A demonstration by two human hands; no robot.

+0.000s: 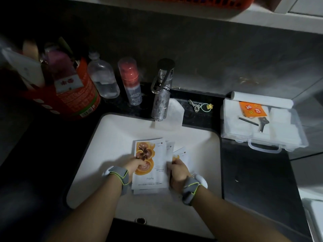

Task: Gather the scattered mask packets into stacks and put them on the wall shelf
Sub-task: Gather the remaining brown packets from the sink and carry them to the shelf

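Note:
A stack of white mask packets [153, 173] with an orange and brown picture on top is held over the white sink basin [111, 137]. My left hand [135, 165] grips the stack's left edge, thumb on the top packet. My right hand [177, 169] grips the right side, where further packets [181, 154] fan out behind the stack. The white wall shelf [253, 18] runs along the top of the view, above the dark wall.
A chrome tap [161, 91] stands behind the basin, with a clear bottle [104, 79], a red-capped spray bottle [131, 82] and a red tin [73, 95] to its left. At the right a clear plastic case [262, 124] rests on the dark counter. An orange basket [201, 1] sits on the shelf.

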